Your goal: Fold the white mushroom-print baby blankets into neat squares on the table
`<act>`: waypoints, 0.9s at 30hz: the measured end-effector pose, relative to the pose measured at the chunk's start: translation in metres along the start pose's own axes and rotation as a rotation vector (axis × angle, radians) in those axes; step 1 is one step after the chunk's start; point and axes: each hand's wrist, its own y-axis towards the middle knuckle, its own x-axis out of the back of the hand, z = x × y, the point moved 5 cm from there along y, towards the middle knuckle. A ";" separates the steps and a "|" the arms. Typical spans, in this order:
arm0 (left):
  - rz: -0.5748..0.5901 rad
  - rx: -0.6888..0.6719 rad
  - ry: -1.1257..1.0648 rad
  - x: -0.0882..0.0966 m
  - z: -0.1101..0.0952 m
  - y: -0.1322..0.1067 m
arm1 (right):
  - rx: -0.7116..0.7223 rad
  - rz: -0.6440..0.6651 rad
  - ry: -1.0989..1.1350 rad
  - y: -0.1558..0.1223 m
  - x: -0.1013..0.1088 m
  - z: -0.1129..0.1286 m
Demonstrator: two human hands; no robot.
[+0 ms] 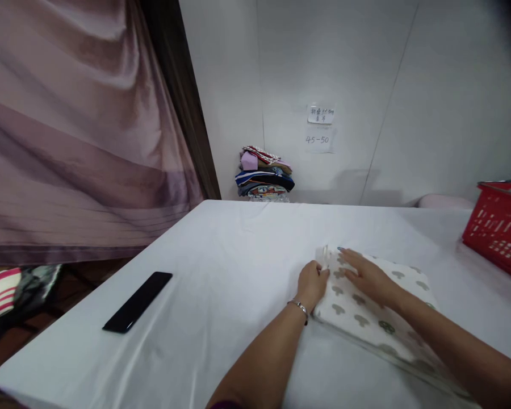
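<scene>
A folded white cloth (338, 309) with grey-brown mushroom prints and a green one lies at a slant on the right half of the table. My left hand (313, 284) is at its left edge, fingers curled and closed on the cloth's corner. A small white strip stands up just beyond those fingertips. Flat on top of the cloth rests my right hand (368, 278), its fingers spread toward the far left corner. My right forearm covers part of the cloth's near right side.
The table (221, 272) has a white cover. A long black flat object (138, 301) lies at left. At the right edge stands a red plastic basket (498, 227). Folded clothes (264, 176) are stacked beyond the far edge, near a wall with paper signs (321, 128). A pinkish curtain (76, 125) hangs left.
</scene>
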 end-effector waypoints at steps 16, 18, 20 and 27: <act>0.100 0.074 -0.071 -0.003 -0.011 0.067 | 0.066 0.079 -0.161 0.009 -0.037 -0.021; 0.107 0.071 -0.088 -0.007 -0.012 0.071 | 0.071 0.005 -0.131 0.022 -0.026 -0.030; 0.106 0.069 -0.115 -0.011 -0.012 0.073 | 0.021 -0.047 -0.090 0.039 -0.018 -0.043; 0.109 0.050 -0.199 -0.020 -0.007 0.076 | -0.069 0.155 0.110 0.081 -0.024 -0.061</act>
